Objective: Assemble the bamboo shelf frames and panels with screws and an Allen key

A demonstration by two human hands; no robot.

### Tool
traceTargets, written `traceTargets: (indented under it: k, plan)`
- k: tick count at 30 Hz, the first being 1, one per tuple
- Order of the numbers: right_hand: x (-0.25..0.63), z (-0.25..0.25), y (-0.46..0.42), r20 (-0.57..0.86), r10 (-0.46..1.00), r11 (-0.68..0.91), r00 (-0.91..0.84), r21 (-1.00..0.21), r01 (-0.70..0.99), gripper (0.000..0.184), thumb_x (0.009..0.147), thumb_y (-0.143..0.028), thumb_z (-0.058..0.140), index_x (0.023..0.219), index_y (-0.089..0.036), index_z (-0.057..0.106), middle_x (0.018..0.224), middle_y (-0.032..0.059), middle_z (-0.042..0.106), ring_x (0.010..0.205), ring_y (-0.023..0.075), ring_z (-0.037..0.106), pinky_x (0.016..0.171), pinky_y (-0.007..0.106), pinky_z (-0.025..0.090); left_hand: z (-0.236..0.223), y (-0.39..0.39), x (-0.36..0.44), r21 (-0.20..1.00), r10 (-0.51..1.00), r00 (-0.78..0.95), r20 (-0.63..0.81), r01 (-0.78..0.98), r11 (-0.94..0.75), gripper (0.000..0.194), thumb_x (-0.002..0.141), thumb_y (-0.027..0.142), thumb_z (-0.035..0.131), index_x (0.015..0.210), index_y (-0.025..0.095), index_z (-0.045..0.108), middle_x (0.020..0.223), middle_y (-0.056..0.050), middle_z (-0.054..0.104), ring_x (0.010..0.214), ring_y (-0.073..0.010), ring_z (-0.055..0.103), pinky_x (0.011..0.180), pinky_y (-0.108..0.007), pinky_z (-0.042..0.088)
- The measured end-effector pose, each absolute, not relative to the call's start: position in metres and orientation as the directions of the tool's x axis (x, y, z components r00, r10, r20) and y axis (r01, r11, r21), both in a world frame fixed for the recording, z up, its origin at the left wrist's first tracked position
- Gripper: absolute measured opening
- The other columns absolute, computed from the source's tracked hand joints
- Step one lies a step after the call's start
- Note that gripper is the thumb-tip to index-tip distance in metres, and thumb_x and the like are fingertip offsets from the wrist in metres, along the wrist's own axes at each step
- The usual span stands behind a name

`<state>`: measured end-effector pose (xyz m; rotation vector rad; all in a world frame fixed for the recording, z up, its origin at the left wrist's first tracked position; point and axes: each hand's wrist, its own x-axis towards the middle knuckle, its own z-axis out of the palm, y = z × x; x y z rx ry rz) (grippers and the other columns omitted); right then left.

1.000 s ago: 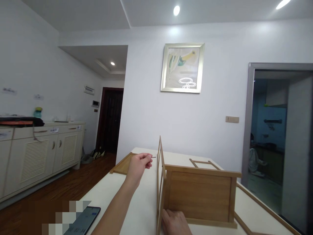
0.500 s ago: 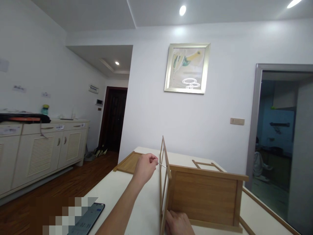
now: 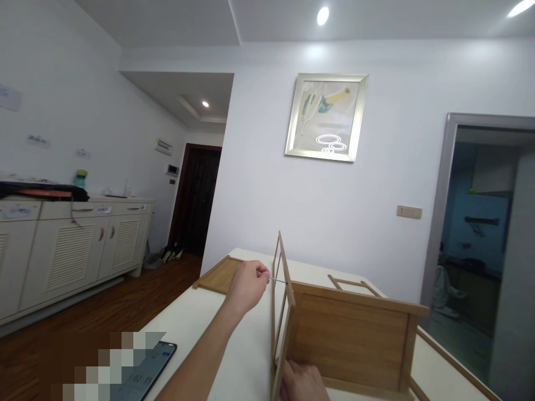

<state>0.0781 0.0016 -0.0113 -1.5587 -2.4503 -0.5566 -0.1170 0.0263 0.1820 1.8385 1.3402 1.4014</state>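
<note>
My left hand (image 3: 249, 283) is closed in a pinch on a thin metal rod (image 3: 278, 280) that looks like a hex key. The rod's far end meets the rail of an upright wooden frame (image 3: 288, 303). Lower down, my right hand (image 3: 304, 382) grips the bottom part of this frame, its fingers partly hidden behind the wood. A brown wooden panel (image 3: 349, 334) with a raised border stands on edge against the frame's right side.
Another wooden panel (image 3: 219, 274) lies flat on the white table (image 3: 246, 326) at the left. A small wooden frame (image 3: 353, 285) lies behind the standing panel, and a long wooden strip (image 3: 451, 356) at the right. A phone (image 3: 144, 370) rests at the near left edge.
The camera view has shifted slightly. The metal rod's angle has changed a little at the frame; both hands keep nearly the same places and grips.
</note>
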Motion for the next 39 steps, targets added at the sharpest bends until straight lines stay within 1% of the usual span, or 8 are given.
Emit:
traceTargets:
  k: [4, 8, 15, 22, 28, 33, 36, 39]
  plan:
    - [0.076, -0.001, -0.006, 0.361, 0.798, 0.424, -0.482, 0.233, 0.875, 0.021, 0.075, -0.009, 0.05, 0.091, -0.023, 0.056, 0.076, -0.0005, 0.072, 0.061, 0.0198, 0.067, 0.048, 0.026, 0.033, 0.18, 0.027, -0.116, 0.806, 0.891, 0.004, 0.453, 0.426, -0.411, 0.014, 0.075, 0.019, 0.053, 0.068, 0.019, 0.065, 0.068, -0.002, 0.072, 0.059, -0.0141, 0.065, 0.048, -0.021, 0.039]
    - [0.076, 0.005, -0.01, 0.374, 0.786, 0.427, -0.493, 0.248, 0.87, 0.018, 0.073, -0.01, 0.052, 0.085, -0.023, 0.052, 0.072, -0.0011, 0.07, 0.057, 0.0191, 0.066, 0.046, 0.026, 0.029, 0.177, 0.031, -0.114, 0.819, 0.897, 0.022, 0.441, 0.398, -0.412, 0.013, 0.076, 0.021, 0.053, 0.071, 0.018, 0.065, 0.069, -0.003, 0.072, 0.055, -0.0136, 0.064, 0.051, -0.022, 0.043]
    - [0.076, 0.002, -0.011, 0.418, 0.766, 0.426, -0.489, 0.24, 0.873, 0.022, 0.068, -0.009, 0.055, 0.084, -0.023, 0.048, 0.068, -0.0016, 0.068, 0.055, 0.0173, 0.063, 0.046, 0.024, 0.027, 0.174, 0.035, -0.115, 0.832, 0.894, 0.039, 0.445, 0.35, -0.43, 0.013, 0.074, 0.024, 0.056, 0.068, 0.017, 0.065, 0.067, -0.004, 0.071, 0.054, -0.0144, 0.063, 0.051, -0.023, 0.044]
    - [0.077, -0.003, -0.008, 0.46, 0.746, 0.419, -0.482, 0.239, 0.876, 0.021, 0.068, -0.011, 0.053, 0.083, -0.023, 0.047, 0.065, -0.0025, 0.066, 0.055, 0.0161, 0.062, 0.046, 0.024, 0.028, 0.172, 0.037, -0.115, 0.912, 0.925, 0.079, 0.371, 0.157, -0.379, 0.014, 0.071, 0.027, 0.061, 0.073, 0.014, 0.064, 0.063, -0.004, 0.067, 0.048, -0.0126, 0.06, 0.048, -0.023, 0.044]
    - [0.078, -0.004, -0.006, 0.446, 0.749, 0.426, -0.491, 0.244, 0.871, 0.022, 0.065, -0.009, 0.054, 0.081, -0.023, 0.047, 0.065, -0.0024, 0.066, 0.052, 0.0158, 0.06, 0.045, 0.024, 0.026, 0.174, 0.035, -0.116, 0.954, 0.95, 0.088, 0.3, -0.007, -0.301, 0.026, 0.067, 0.025, 0.066, 0.088, 0.01, 0.062, 0.06, -0.002, 0.065, 0.046, -0.0109, 0.057, 0.047, -0.022, 0.044]
    - [0.078, -0.004, -0.006, 0.449, 0.744, 0.423, -0.494, 0.255, 0.869, 0.02, 0.067, -0.01, 0.053, 0.082, -0.023, 0.048, 0.065, -0.0027, 0.066, 0.053, 0.0161, 0.06, 0.045, 0.025, 0.026, 0.175, 0.035, -0.117, 0.969, 0.964, 0.133, 0.232, -0.118, -0.217, 0.025, 0.066, 0.028, 0.07, 0.082, 0.01, 0.061, 0.061, -0.003, 0.065, 0.047, -0.0103, 0.059, 0.048, -0.021, 0.046]
    - [0.077, -0.005, -0.006, 0.456, 0.742, 0.416, -0.492, 0.263, 0.871, 0.019, 0.068, -0.01, 0.053, 0.081, -0.023, 0.047, 0.064, -0.0027, 0.066, 0.052, 0.0159, 0.061, 0.044, 0.025, 0.026, 0.174, 0.035, -0.118, 0.971, 0.963, 0.189, 0.192, -0.183, -0.157, 0.025, 0.067, 0.03, 0.072, 0.077, 0.011, 0.06, 0.062, -0.004, 0.066, 0.049, -0.0105, 0.06, 0.048, -0.021, 0.047]
    - [0.077, -0.005, -0.006, 0.461, 0.741, 0.409, -0.489, 0.267, 0.872, 0.02, 0.067, -0.01, 0.052, 0.081, -0.023, 0.047, 0.063, -0.0027, 0.065, 0.051, 0.0163, 0.061, 0.044, 0.025, 0.026, 0.173, 0.036, -0.118, 0.967, 0.961, 0.218, 0.17, -0.225, -0.12, 0.024, 0.068, 0.03, 0.074, 0.074, 0.012, 0.059, 0.066, -0.006, 0.068, 0.052, -0.0112, 0.063, 0.05, -0.021, 0.049]
